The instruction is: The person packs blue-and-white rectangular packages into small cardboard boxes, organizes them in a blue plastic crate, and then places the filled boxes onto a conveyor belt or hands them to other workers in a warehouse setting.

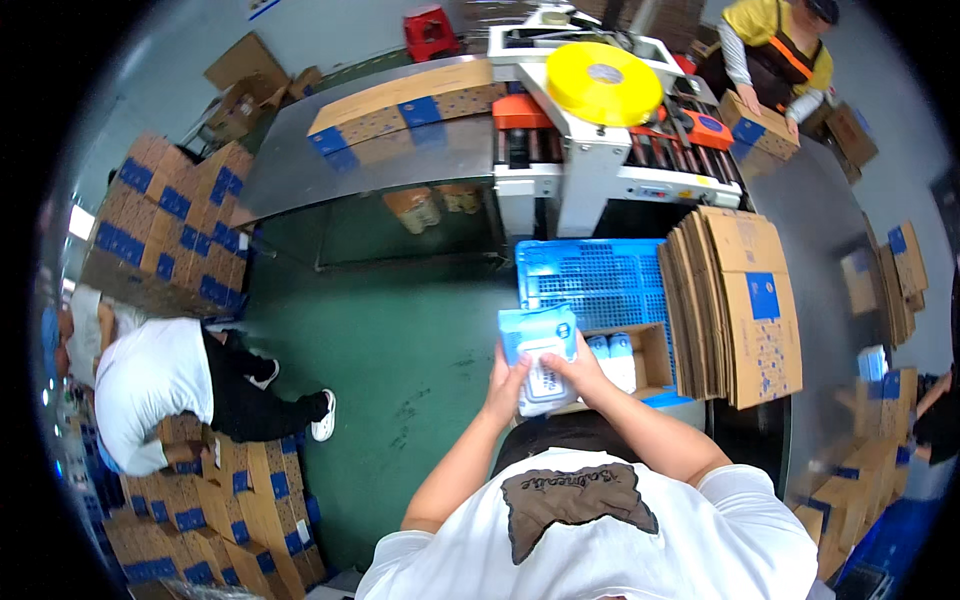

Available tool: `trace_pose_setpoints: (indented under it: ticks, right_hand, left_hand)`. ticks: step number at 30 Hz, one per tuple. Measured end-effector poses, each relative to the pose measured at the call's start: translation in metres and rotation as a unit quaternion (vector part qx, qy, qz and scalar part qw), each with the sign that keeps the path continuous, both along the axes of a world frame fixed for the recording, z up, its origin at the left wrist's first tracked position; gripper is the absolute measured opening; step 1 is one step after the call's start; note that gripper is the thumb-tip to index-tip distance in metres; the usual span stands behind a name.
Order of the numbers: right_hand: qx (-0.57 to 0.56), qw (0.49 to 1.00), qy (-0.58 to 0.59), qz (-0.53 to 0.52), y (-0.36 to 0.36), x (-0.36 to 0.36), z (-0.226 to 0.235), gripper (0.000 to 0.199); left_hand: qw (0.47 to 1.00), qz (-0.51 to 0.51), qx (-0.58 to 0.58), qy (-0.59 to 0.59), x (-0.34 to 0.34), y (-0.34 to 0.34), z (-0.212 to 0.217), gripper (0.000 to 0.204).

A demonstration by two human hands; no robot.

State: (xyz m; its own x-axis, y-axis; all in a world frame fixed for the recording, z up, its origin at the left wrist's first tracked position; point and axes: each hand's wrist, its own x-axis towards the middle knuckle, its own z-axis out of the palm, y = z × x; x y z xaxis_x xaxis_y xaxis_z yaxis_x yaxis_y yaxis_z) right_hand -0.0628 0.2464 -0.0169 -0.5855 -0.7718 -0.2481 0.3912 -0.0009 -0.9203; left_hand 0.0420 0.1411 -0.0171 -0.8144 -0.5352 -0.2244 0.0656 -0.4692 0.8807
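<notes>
A blue and white pack of wipes (540,345) is gripped between my two hands in front of my body. My left hand (505,385) closes round its left side, thumb on the front face. On the opposite side my right hand (582,372) presses it with the thumb, fingers wrapped behind. Just right of the pack, an open cardboard carton (655,362) has a few similar blue and white packs (614,358) standing in it. The carton rests in a blue plastic crate (590,262). My forearms hide part of its near side.
Flattened cartons (745,300) stand stacked at the crate's right. Ahead are a carton sealing machine (590,170) with yellow tape and a metal table (400,160) bearing closed cartons. One person (160,385) bends over cartons at left; another (770,60) handles a carton at far right.
</notes>
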Motion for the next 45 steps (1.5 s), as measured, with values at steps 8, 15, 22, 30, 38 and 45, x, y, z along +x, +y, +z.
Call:
trace_pose_setpoints:
  ticks: [8, 15, 22, 30, 38, 45]
  right_hand:
    - [0.060, 0.964, 0.258, -0.017, -0.151, 0.053, 0.005, 0.060]
    - [0.048, 0.984, 0.172, -0.023, -0.235, 0.048, 0.029, 0.047]
    - [0.029, 0.992, 0.109, -0.048, -0.231, 0.026, 0.041, 0.039]
    - [0.045, 0.998, 0.035, 0.037, -0.096, -0.070, 0.013, 0.060]
    - [0.286, 0.958, 0.028, 0.017, 0.143, -0.144, -0.073, 0.071]
    - [0.624, 0.716, 0.240, 0.201, 0.132, -0.164, -0.116, 0.087]
  left_hand:
    - [0.918, 0.290, -0.212, -0.171, 0.040, -0.112, -0.010, 0.049]
    - [0.895, 0.263, -0.263, -0.245, 0.035, -0.194, 0.045, 0.063]
    - [0.889, 0.223, -0.286, -0.279, 0.006, -0.195, 0.062, 0.069]
    - [0.904, 0.070, -0.365, -0.212, -0.066, -0.107, 0.006, 0.058]
    - [0.631, -0.394, -0.662, -0.091, -0.070, 0.029, -0.156, 0.022]
    - [0.342, -0.642, -0.676, -0.118, -0.164, 0.134, -0.223, 0.070]
